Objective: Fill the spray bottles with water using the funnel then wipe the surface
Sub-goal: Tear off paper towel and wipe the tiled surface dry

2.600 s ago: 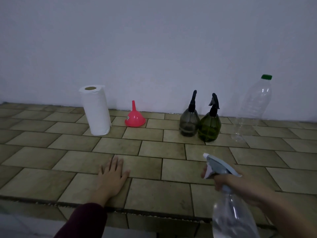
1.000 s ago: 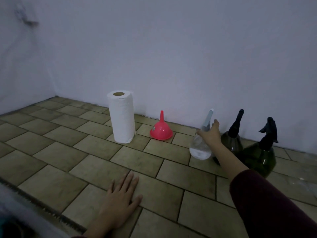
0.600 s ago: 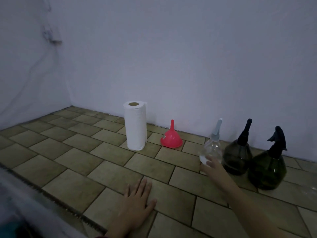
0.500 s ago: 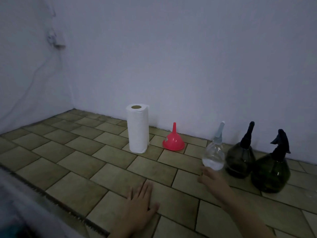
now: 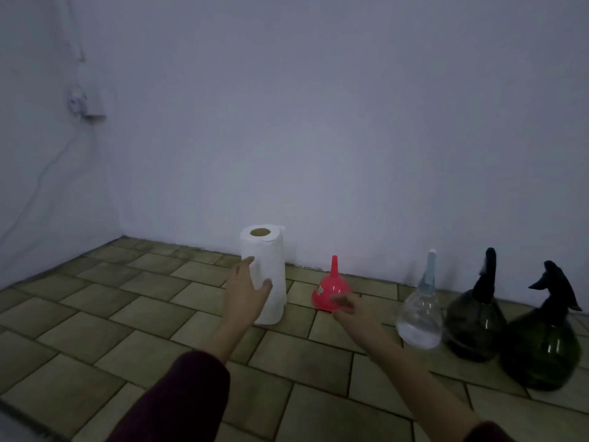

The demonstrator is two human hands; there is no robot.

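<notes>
Fingers of left hand [image 5: 247, 290] spread and curved around the near side of the paper towel roll [image 5: 264, 275], thumb and fingertips touching the paper; a loose cupping hold rather than a tight one. Right hand [image 5: 345, 307] blurred, fingers extended toward the pink funnel [image 5: 331, 290]; whether they touch it I cannot tell, nothing gripped. Funnel sits mouth-down on the tiled surface [image 5: 134, 317], spout straight up; small pale label on its side, unreadable. Roll upright, long axis vertical. To the right, near the wall [image 5: 318, 122], three spray bottles stand upright in a row: clear spray bottle [image 5: 420, 317], smoky spray bottle [image 5: 475, 323], green spray bottle [image 5: 541, 349], nozzles up, each just beside the next
</notes>
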